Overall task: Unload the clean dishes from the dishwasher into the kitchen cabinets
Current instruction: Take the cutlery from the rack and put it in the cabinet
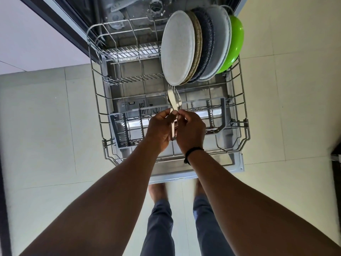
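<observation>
The dishwasher's lower rack [96,100] is pulled out over the open door. Over its middle, my left hand [158,130] and my right hand [191,131] meet, both gripping a small bunch of steel spoons [174,100] whose bowls stick up above my fingers. Several plates stand on edge at the rack's back right: a pale speckled plate [178,48] in front, a beige one, a dark blue plate [207,39], a grey plate [221,37] and a green bowl [236,41] behind.
A grey cutlery basket [120,130] sits in the rack's front left, under my hands. The open dishwasher door [238,163] juts toward my feet. Pale floor tiles lie on both sides. A dark object edges in at the far right.
</observation>
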